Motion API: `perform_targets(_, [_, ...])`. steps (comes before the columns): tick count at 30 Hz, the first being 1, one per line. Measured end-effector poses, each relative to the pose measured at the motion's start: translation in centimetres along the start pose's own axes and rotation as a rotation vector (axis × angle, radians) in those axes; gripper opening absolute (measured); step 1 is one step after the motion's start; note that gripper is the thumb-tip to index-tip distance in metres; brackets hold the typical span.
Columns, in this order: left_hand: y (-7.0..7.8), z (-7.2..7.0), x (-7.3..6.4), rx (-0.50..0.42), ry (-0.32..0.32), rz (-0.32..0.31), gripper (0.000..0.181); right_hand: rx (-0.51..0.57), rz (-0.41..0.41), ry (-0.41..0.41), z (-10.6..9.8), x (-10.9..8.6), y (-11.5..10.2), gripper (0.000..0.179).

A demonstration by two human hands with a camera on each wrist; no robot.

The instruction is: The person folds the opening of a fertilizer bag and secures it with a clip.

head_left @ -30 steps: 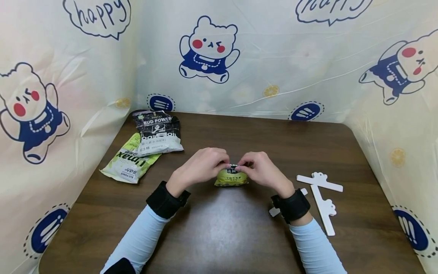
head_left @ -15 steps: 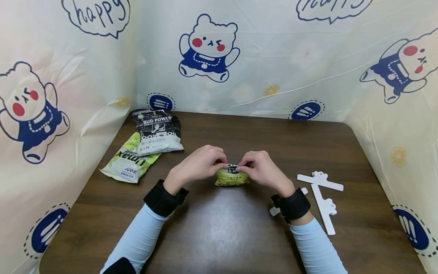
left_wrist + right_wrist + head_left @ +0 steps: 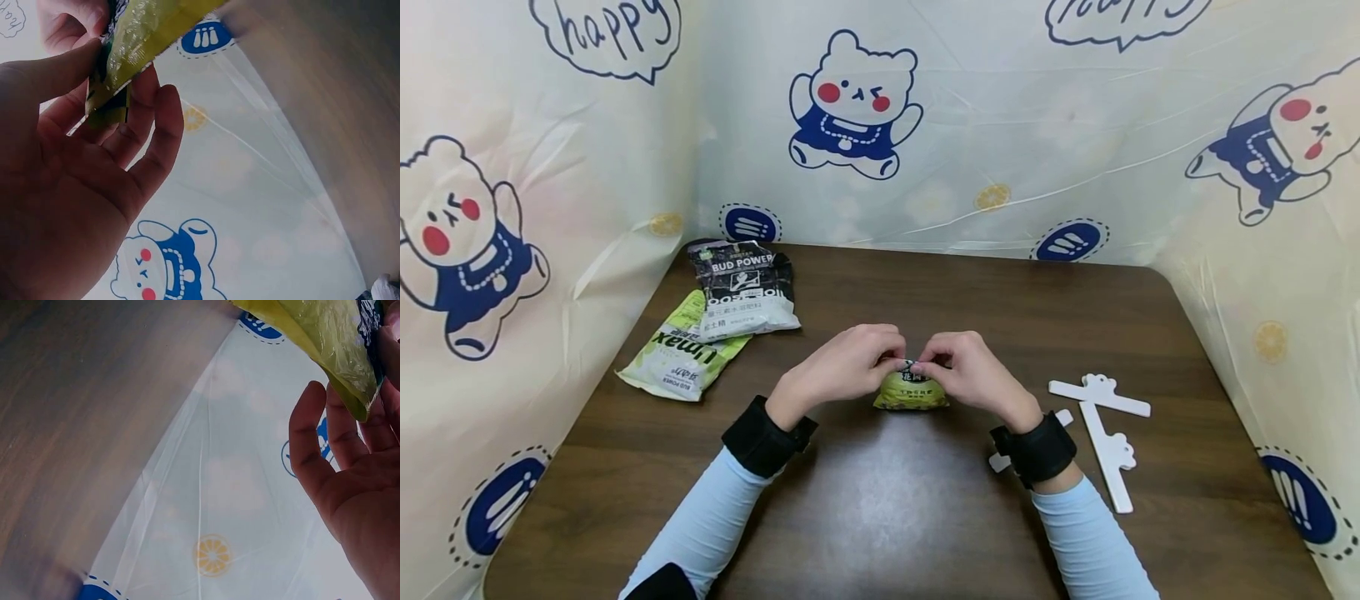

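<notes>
Over the table (image 3: 880,533), my left hand (image 3: 847,362) and right hand (image 3: 966,368) pinch the green bag (image 3: 912,394) by its top; I should tension both ends evenly.

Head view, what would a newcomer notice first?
Probably the left hand and right hand, pinching the top of a small yellow-green plastic packet at centre. Next, the winking navy bear on the pale plastic sheet behind the brown wood-grain table, then the flat white bars on its right.
</notes>
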State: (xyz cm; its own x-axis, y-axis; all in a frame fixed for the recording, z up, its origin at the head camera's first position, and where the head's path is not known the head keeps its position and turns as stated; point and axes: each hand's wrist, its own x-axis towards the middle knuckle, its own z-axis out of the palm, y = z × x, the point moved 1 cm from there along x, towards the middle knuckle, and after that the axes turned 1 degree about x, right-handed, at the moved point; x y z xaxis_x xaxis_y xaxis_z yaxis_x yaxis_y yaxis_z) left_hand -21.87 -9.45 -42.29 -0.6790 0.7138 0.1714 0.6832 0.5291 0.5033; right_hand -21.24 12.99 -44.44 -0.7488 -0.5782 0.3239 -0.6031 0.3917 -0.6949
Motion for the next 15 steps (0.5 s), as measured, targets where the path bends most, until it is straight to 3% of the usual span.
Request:
perform_targets(8, [-0.37,0.18,0.15,-0.013,-0.01,0.049,0.008,0.019,0.006,-0.01,-0.09,0.06,-0.08,0.011])
perform_targets(15, [-0.28,0.47,0.31,0.045,0.011,0.068,0.01,0.027,0.062,-0.055,-0.55,-0.03,0.1,0.005])
